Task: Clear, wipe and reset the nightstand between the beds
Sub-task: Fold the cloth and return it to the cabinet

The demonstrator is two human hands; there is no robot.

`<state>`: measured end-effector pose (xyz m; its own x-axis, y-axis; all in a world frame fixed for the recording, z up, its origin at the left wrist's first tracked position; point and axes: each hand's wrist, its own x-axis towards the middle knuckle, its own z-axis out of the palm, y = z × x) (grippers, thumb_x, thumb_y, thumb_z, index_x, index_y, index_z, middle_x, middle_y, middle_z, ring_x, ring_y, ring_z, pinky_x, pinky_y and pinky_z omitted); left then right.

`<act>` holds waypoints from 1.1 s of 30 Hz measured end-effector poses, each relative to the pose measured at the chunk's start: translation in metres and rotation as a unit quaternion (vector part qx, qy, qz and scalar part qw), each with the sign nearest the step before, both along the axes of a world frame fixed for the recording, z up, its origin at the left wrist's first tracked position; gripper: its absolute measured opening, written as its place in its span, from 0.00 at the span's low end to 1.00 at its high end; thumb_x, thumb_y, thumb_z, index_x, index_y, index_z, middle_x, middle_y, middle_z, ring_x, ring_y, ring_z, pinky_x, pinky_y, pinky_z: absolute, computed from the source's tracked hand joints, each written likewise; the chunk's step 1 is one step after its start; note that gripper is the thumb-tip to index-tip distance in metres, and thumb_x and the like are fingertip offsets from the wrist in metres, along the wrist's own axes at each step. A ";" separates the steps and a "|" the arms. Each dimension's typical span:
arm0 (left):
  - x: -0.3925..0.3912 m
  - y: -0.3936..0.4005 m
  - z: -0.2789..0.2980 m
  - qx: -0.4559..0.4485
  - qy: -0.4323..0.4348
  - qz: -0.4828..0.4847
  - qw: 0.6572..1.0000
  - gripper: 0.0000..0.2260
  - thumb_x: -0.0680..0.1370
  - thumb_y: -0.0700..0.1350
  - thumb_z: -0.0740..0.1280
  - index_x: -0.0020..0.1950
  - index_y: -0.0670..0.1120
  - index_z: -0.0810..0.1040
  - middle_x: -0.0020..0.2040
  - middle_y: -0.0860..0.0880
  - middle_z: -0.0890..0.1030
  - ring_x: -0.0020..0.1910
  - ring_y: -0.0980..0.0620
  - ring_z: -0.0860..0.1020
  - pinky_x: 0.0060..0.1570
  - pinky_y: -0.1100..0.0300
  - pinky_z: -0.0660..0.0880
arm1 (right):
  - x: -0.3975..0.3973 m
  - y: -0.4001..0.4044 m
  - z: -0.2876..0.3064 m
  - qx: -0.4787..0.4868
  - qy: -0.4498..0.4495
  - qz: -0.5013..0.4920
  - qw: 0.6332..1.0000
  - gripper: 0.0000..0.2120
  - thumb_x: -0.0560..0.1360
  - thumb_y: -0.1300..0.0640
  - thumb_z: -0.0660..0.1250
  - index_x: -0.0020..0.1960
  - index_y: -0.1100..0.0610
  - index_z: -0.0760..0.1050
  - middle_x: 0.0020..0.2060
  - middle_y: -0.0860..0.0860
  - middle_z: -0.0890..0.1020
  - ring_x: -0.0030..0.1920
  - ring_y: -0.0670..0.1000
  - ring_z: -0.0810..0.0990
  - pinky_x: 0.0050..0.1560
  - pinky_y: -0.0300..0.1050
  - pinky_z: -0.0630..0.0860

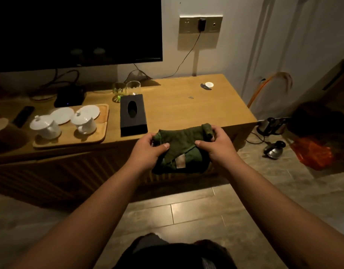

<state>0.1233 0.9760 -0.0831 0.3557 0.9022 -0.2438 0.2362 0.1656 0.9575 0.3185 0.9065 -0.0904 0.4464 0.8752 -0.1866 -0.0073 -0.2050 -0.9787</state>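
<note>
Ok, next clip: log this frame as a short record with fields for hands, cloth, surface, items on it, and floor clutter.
hands: left hand and right hand each grip one end of the cloth
cloth: green cloth, bunched, held at the front edge of the wooden cabinet, white label showing
tray: wooden tray with two white lidded cups and two saucers
other items: black tissue box, two glasses, set-top box, remote
floor: two kettles with cords, orange bag

Wooden cabinet (186, 105) carries a tray (70, 141), black tissue box (133, 115), two glasses (126, 89), set-top box (70, 97), remote (23, 116), small white lid (209, 84).
</note>
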 end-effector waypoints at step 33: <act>0.188 0.358 -0.209 -0.063 0.265 0.065 0.960 0.11 0.75 0.39 0.68 0.57 0.45 0.76 0.52 0.46 0.81 0.51 0.47 0.78 0.45 0.62 0.69 | 0.173 0.388 -0.220 -0.180 -0.205 0.119 0.955 0.20 0.70 0.61 0.72 0.60 0.54 0.70 0.43 0.45 0.77 0.44 0.47 0.75 0.35 0.31 0.65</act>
<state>0.3109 1.3343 -0.2919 0.0371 0.8822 -0.4693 0.6545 0.3335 0.6786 0.4918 1.2942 -0.3101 0.3438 0.8727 -0.3468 0.4494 -0.4772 -0.7552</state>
